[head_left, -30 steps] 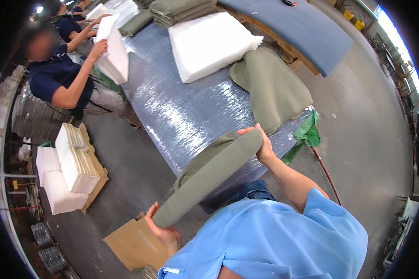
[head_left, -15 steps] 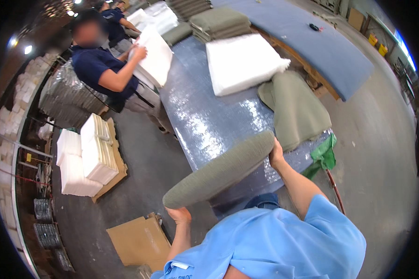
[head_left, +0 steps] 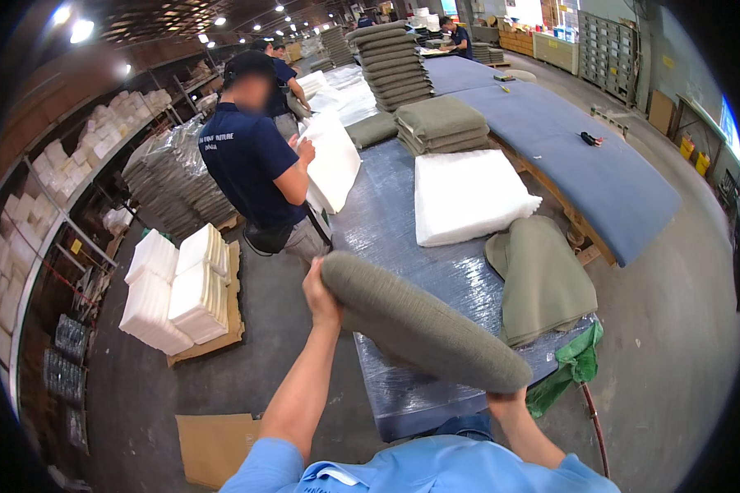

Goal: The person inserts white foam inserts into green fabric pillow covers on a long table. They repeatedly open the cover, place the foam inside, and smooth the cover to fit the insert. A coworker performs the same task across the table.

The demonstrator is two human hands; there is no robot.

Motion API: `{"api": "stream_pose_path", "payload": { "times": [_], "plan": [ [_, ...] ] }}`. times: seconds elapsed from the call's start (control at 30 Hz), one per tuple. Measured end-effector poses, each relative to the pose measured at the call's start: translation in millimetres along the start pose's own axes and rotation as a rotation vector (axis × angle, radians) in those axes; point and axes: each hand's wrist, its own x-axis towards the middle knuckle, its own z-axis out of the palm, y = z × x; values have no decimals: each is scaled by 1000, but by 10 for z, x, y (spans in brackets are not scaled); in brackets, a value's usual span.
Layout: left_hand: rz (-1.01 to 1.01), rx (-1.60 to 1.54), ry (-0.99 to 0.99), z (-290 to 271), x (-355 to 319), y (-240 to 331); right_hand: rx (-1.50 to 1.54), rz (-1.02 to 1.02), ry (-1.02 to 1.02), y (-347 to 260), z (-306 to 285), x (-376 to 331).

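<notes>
Workshop floor; a long table (head_left: 403, 246) wrapped in shiny plastic film runs ahead. Compared with a second earlier, the olive cushion (head_left: 423, 322) is raised higher and swung over the table's near end. Left hand (head_left: 319, 294) grips its rounded far end; right hand (head_left: 508, 396) is hidden beneath its near end, closure indeterminable. Cushion: plump, coarse-woven. Beyond it on the table: limp olive covers (head_left: 544, 278), white foam pads (head_left: 467, 197).

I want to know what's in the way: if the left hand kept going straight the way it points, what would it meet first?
The left hand, gripping the green cushion, points up and ahead toward the co-worker in navy; probably that person first, though depth is unclear.
</notes>
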Motion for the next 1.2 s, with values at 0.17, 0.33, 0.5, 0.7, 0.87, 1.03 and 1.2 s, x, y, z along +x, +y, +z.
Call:
{"api": "stream_pose_path", "payload": {
  "times": [0.17,0.33,0.5,0.7,0.87,1.03,1.2],
  "plan": [
    [-166,-125,-35,744,458,-258,-334,-5,-309,20,87,-567],
    [-131,117,-102,949,-39,-855,-1188,-496,-1094,-12,1237,-641],
    [-342,223,-386,1306,-1198,-1070,-1212,-618,-894,-170,1588,83],
    [-431,275,-325,1309,-1343,-514,-1118,-649,-910,43,1754,-64],
    [-390,426,-336,1064,-1499,-596,-1165,-605,-893,174,1585,-26],
    [-268,604,-385,1010,-1618,-681,-1079,-469,-799,206,1825,354],
    [-229,727,-401,944,-1631,-685,-999,-418,-779,257,1914,474]
  ]
}}
